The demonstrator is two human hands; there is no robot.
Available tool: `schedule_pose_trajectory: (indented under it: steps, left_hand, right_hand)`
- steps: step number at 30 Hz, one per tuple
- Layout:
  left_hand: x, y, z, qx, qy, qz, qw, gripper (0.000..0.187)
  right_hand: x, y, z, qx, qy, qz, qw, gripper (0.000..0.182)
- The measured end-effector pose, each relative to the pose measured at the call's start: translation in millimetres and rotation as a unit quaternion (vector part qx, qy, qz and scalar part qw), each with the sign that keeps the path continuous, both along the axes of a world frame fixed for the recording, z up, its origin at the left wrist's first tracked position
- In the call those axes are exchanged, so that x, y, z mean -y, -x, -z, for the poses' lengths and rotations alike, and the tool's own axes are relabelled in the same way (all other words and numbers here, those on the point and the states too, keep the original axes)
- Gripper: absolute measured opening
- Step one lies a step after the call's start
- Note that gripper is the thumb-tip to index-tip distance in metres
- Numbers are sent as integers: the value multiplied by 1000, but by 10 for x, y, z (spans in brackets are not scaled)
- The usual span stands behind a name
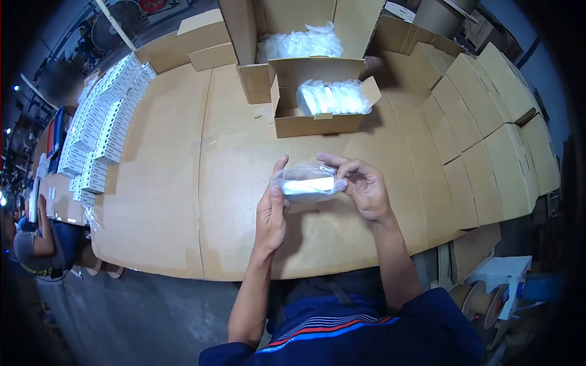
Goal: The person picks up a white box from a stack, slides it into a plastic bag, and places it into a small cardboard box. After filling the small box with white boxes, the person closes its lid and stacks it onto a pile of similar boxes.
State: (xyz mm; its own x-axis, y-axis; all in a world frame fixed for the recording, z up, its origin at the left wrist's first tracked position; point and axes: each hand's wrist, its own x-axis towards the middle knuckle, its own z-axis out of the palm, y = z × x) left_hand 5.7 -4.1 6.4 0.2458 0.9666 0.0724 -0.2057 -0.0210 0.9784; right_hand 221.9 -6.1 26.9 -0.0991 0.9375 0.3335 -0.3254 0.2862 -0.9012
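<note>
Plastic-bagged white part (308, 185), blurred inside its wrap, is clamped between left hand (270, 213) and right hand (365, 188) fingers.

a big table (159, 201) covered with brown cardboard sheets fills the view. the floor (140, 317) below it is grey concrete. on the right side, flat cardboard pieces (488, 122) lie in rows. at far left a fan (116, 21) stands, and another person (36, 244) sits near the table edge.
</note>
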Motion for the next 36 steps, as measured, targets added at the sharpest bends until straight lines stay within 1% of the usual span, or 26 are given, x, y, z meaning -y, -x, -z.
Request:
schedule_pose_trajectory:
  steps: [3,6,7,10,11,14,15,18,19,22,23,26,27,31,34,36]
  left_hand:
    - [-25,4,74,-2,3,18,1000,62]
    - [-11,-31,33,22,-2,21,1000,59]
    - [1,-82,3,115,19,15,993,56]
    - [51,-111,-126,-3,-68,10,998,53]
    - [56,-149,-119,-16,-59,-28,998,44]
    - [96,-202,-6,-12,31,-79,996,31]
    - [81,-211,-23,-17,27,-89,995,28]
    - [51,-200,34,-9,63,-134,989,30]
    - [47,-204,4,2,79,-145,986,33]
    - [28,-200,-15,-3,94,-171,981,34]
    - [22,-200,-19,-5,93,-170,981,35]
    - [34,-205,-8,-7,94,-161,982,37]
    - [39,-212,2,-3,95,-157,983,37]
    - [69,-175,-79,48,136,-136,980,42]
    - [38,-44,31,6,121,-85,989,42]
    - [48,-30,-29,33,89,-103,990,35]
  right_hand:
    - [39,74,46,48,32,37,998,10]
    - [55,157,71,83,65,123,987,8]
    - [70,218,9,79,49,148,985,7]
    - [95,342,47,42,52,189,980,8]
    - [108,372,72,27,48,197,979,10]
    - [153,415,72,47,86,249,964,12]
    - [180,397,54,74,123,240,960,13]
    - [197,434,-60,-48,85,199,975,16]
    - [213,365,-45,-56,44,164,984,25]
    - [228,210,94,62,-72,131,987,31]
    - [240,137,90,139,-85,100,982,34]
    - [239,104,-92,294,-79,28,952,32]
    - [223,97,-99,318,-55,20,946,37]
    - [161,87,-159,321,-28,33,946,42]
    - [164,60,-227,327,17,-1,945,39]
    - [177,58,-184,340,27,6,940,37]
